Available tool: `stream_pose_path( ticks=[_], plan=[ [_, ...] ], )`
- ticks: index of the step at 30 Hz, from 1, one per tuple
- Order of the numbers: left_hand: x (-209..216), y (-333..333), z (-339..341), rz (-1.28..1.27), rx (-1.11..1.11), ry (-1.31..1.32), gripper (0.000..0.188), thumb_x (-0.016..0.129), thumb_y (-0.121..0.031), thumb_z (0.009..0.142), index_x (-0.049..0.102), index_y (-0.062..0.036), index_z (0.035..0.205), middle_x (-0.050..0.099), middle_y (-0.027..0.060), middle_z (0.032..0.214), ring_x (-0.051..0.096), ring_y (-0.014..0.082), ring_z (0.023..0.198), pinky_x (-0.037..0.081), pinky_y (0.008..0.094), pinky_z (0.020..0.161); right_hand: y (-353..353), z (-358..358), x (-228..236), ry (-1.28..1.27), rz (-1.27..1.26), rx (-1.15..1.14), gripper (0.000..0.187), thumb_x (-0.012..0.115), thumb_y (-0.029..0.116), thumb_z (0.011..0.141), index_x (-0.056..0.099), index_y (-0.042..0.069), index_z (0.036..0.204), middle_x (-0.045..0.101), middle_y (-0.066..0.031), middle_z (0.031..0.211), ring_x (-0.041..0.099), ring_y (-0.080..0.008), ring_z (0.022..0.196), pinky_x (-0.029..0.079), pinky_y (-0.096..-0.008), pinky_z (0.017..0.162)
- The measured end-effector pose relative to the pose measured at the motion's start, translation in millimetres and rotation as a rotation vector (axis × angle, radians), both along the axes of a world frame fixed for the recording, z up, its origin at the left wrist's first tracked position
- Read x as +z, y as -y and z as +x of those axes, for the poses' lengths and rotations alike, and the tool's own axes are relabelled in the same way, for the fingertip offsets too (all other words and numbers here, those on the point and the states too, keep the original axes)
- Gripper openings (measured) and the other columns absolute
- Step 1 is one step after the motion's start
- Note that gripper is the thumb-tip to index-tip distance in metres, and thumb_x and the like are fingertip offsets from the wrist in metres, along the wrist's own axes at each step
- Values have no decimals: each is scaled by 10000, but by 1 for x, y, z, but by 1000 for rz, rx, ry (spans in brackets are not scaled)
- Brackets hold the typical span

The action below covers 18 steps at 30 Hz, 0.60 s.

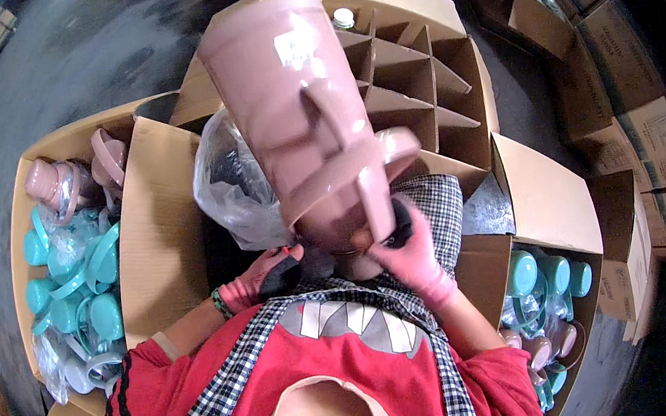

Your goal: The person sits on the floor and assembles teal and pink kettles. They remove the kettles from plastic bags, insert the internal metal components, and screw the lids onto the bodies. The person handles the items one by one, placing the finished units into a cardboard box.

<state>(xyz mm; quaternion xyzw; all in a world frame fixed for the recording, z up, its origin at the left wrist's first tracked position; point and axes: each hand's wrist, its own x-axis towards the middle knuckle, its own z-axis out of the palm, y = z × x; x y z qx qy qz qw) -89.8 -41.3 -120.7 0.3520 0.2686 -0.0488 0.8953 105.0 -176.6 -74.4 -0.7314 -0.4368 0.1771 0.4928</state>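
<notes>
A large pink water bottle [278,88] with a side handle [337,114] and a pale label is tilted in front of my chest, its base pointing away from me. A pink carry loop [333,178] crosses its near part. My right hand [415,256], in a pink and dark glove, closes on the bottle's near end beside the loop. My left hand [262,276], gloved the same way, is close by that end on the left with its fingers drawn together. What its fingertips pinch, if anything, is hidden. A clear plastic bag [232,188] lies beside the bottle.
A divided carton [459,75] stands ahead, with a white-capped bottle [343,18] in one cell. The left carton [158,232] holds teal and pink bottles [106,316]; another carton [548,195] at right holds similar ones [521,273]. Stacked cartons [618,57] line the far right.
</notes>
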Motion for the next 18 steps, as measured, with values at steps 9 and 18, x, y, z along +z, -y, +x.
stream_pose_path(
  ticks=[9,18],
  plan=[
    [24,14,15,135,-178,-17,374,529,-209,827,441,-49,1153,512,29,1069,473,100,948,380,253,849,13,-20,-36,-379,-368,309,635,766,267,584,463,-10,1068,534,-115,1025,509,-219,953,403,-329,840],
    [123,-68,29,954,-712,484,378,495,-301,825,511,3,1049,538,135,1020,500,192,955,338,300,885,19,-5,2,-161,-494,555,483,608,303,748,463,-20,1078,541,-182,1011,510,-271,964,366,-332,873]
  ],
)
